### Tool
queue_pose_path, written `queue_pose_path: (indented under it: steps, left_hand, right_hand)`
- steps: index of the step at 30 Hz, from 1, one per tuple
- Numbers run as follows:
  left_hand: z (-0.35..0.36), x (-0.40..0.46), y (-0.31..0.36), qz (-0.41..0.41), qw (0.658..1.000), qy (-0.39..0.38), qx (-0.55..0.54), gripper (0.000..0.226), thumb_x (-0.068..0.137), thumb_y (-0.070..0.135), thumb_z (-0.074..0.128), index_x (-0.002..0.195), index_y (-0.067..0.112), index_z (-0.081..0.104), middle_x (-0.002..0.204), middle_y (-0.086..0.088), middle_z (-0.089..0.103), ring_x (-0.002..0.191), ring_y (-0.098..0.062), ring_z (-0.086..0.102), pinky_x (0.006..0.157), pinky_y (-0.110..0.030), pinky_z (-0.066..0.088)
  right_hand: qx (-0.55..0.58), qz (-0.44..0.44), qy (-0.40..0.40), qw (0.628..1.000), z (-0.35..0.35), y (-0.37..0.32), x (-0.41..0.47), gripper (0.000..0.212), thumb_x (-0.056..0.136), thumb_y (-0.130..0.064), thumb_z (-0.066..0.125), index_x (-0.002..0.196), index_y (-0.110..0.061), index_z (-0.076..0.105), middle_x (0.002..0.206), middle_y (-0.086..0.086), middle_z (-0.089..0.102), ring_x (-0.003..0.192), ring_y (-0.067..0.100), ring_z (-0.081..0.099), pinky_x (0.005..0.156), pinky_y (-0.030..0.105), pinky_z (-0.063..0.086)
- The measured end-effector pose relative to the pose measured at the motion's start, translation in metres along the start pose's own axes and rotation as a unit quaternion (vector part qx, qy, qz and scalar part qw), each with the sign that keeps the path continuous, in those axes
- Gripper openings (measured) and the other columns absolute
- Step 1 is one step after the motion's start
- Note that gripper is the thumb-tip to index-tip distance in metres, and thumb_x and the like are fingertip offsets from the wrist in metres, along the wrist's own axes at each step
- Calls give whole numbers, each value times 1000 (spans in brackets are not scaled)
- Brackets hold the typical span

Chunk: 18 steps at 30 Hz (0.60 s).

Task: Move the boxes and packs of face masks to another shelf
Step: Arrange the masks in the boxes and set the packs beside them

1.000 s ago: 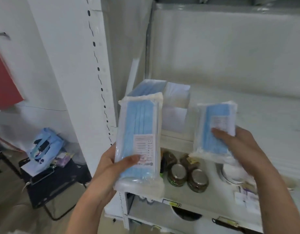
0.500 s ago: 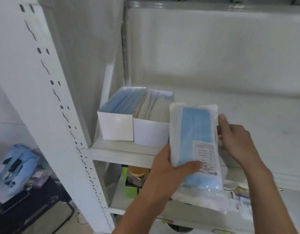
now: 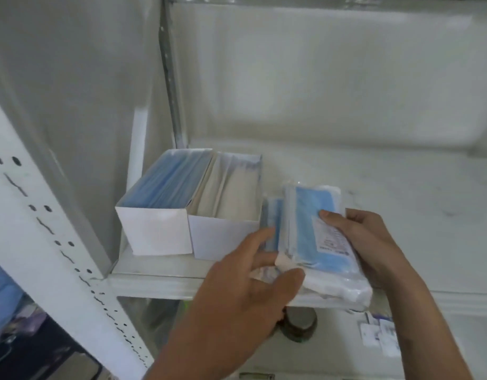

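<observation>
Two boxes, two packs

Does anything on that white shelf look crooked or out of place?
Slightly. The clear plastic pack of blue face masks under the right hand lies tilted, its near end hanging past the white shelf's front edge. The two open white cardboard boxes sit neatly side by side. Nothing looks spilled or damaged.

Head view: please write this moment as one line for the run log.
stage: placing | right hand: holds mask pack on shelf | left hand: on second pack | boxes: two, side by side, left of packs
</observation>
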<state>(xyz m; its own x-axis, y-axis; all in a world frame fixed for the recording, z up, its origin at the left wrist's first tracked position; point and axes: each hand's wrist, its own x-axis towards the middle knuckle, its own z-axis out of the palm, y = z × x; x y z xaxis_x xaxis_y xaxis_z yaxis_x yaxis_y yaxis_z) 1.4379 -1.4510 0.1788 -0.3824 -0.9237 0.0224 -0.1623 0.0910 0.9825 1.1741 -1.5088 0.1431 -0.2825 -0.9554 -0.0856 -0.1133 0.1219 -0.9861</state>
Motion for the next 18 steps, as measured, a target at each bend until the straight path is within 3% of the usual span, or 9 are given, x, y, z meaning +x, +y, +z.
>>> queue_pose_path:
  steps: [2, 4, 6, 7, 9, 11, 14, 16, 18]
  left_hand:
    - [-29, -7, 15, 82, 993, 27, 74, 49, 73, 69, 62, 120, 57, 58, 110, 25, 72, 90, -6, 75, 72, -34, 65]
    - [-52, -5, 27, 166, 974, 86, 127, 30, 85, 56, 60, 114, 50, 64, 100, 21, 75, 85, -6, 75, 70, -24, 63]
    - [-66, 5, 30, 236, 938, 165, 191, 20, 91, 41, 61, 110, 43, 67, 95, 22, 74, 87, -3, 73, 69, -14, 58]
    - [-70, 11, 29, 262, 913, 195, 244, 20, 91, 37, 62, 110, 39, 68, 95, 22, 73, 88, -2, 71, 68, -12, 56]
    - [-70, 23, 22, 283, 867, 203, 356, 21, 92, 33, 64, 112, 31, 69, 102, 19, 71, 94, -3, 65, 75, -12, 47]
    - [-69, 32, 8, 296, 838, 164, 429, 21, 91, 32, 67, 111, 27, 71, 107, 12, 71, 99, -9, 62, 82, -18, 43]
    - [-71, 42, -11, 324, 817, 134, 458, 18, 85, 27, 71, 102, 22, 74, 96, 6, 73, 89, -19, 66, 92, -31, 41]
    - [-75, 46, -19, 343, 808, 135, 459, 18, 84, 21, 71, 102, 20, 74, 91, 4, 72, 85, -21, 64, 92, -34, 42]
    - [-79, 46, -26, 372, 794, 139, 460, 20, 84, 15, 70, 103, 17, 75, 89, 2, 72, 82, -23, 65, 91, -37, 43]
  right_hand:
    - [-101, -18, 45, 994, 11, -1, 6, 45, 70, -56, 83, 82, -14, 77, 80, 2, 79, 72, 19, 77, 66, 36, 60]
    - [-210, -42, 105, 971, 21, -7, 10, 44, 73, -65, 76, 79, -22, 73, 68, -14, 74, 60, 1, 70, 57, 26, 53]
    - [-262, -46, 136, 954, 26, -13, 6, 48, 76, -72, 68, 86, -26, 70, 68, -13, 72, 61, -1, 67, 60, 25, 50]
    - [-273, -44, 142, 950, 26, -14, 2, 56, 77, -76, 63, 99, -25, 71, 74, -12, 72, 67, 1, 65, 66, 28, 49]
    - [-290, -50, 153, 943, 23, -15, -13, 82, 73, -86, 51, 134, -32, 58, 106, -10, 67, 89, 9, 64, 79, 31, 45]
    - [-303, -104, 127, 939, 24, -11, -32, 91, 67, -92, 47, 146, -46, 41, 137, -11, 50, 117, 12, 55, 96, 32, 43]
    - [-377, -211, -17, 902, 44, 5, -60, 97, 59, -95, 59, 145, -63, 28, 158, -29, 17, 150, 2, 14, 115, 33, 21]
    - [-415, -233, -61, 877, 54, 17, -62, 99, 57, -92, 64, 145, -64, 28, 162, -31, 8, 153, 4, -2, 120, 38, 17]
    - [-402, -236, -54, 883, 55, 15, -57, 92, 60, -89, 66, 142, -63, 36, 161, -31, 15, 152, 2, 5, 121, 40, 22]
